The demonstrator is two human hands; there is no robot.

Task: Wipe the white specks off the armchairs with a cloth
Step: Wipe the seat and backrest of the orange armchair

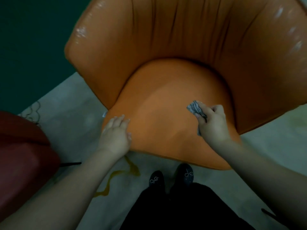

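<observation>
An orange armchair point(166, 47) with a rounded seat cushion point(166, 113) fills the middle of the head view. My right hand point(214, 123) grips a crumpled grey patterned cloth point(195, 108) over the right side of the cushion. My left hand point(116, 133) rests flat with straight fingers on the cushion's front left edge. No white specks are plain on the seat; pale glare marks show on the chair's upper rim.
A dark red armchair point(21, 155) stands at the left edge. The pale floor point(69, 105) carries a yellow squiggle point(119, 173) near my black shoes point(171, 178). A dark green wall point(33, 39) rises behind, at the left.
</observation>
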